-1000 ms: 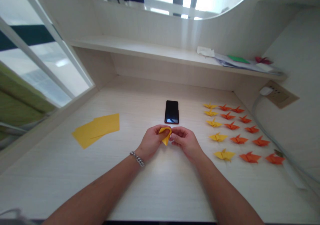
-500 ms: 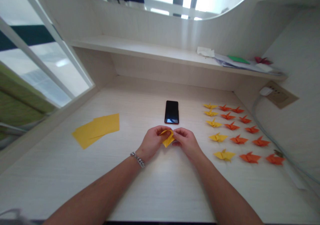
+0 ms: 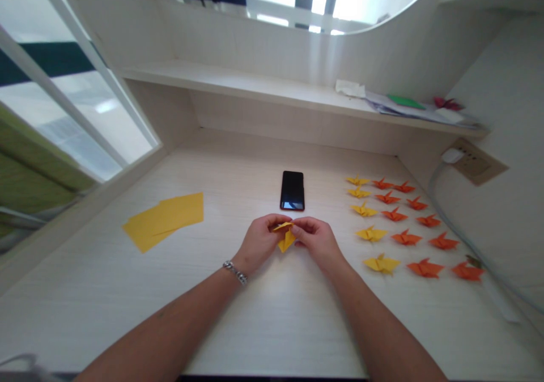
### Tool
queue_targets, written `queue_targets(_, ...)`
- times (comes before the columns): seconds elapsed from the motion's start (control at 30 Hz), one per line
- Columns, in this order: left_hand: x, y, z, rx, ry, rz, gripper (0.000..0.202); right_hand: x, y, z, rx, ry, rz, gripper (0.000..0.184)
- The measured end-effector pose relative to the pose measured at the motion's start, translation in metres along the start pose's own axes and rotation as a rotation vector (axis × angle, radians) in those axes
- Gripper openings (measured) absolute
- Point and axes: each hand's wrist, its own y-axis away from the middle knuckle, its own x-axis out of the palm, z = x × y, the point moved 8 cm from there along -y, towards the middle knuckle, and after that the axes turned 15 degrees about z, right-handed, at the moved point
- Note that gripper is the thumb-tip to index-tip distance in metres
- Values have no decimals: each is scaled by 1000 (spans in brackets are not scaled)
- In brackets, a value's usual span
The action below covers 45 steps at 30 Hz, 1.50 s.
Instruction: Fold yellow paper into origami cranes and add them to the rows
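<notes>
A small, partly folded yellow paper piece (image 3: 285, 238) is pinched between both my hands above the middle of the pale wooden desk (image 3: 272, 314). My left hand (image 3: 260, 241), with a metal bracelet at the wrist, grips its left side with closed fingers. My right hand (image 3: 317, 240) pinches its upper right edge. A black phone (image 3: 292, 190) lies flat just beyond the hands.
Flat yellow paper sheets (image 3: 164, 219) lie to the left. Several folded yellow cranes (image 3: 370, 233) and orange cranes (image 3: 419, 236) sit in rows on the right. A shelf (image 3: 272, 90) above holds papers. A cable (image 3: 450, 212) runs along the right wall from a socket.
The yellow paper has gone from a rounded, opened shape to a flatter, tighter fold. My fingers have closed in on its top edge; the hands stay in the same spot.
</notes>
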Motion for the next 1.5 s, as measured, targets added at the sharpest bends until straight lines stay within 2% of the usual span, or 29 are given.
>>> queue_targets(0.33,1,1,-8,33,-150,15,22,-2,1,12,-115,228,-8,21)
queue_targets(0.53,1,1,-7,71,-163,21,23,-2,0,10,-100,205,-15,21)
queue_targets(0.73,-2,1,-5,82,-142,-2,22,0,0,1,-11,28,-8,31)
queue_targets(0.97,-1,3,-8,98,-162,-8,24,1,-1,-3,-43,-55,-40,30)
queue_targets(1.5,2,-1,-4,61,-130,40,28,-5,-1,9,-122,182,-33,21)
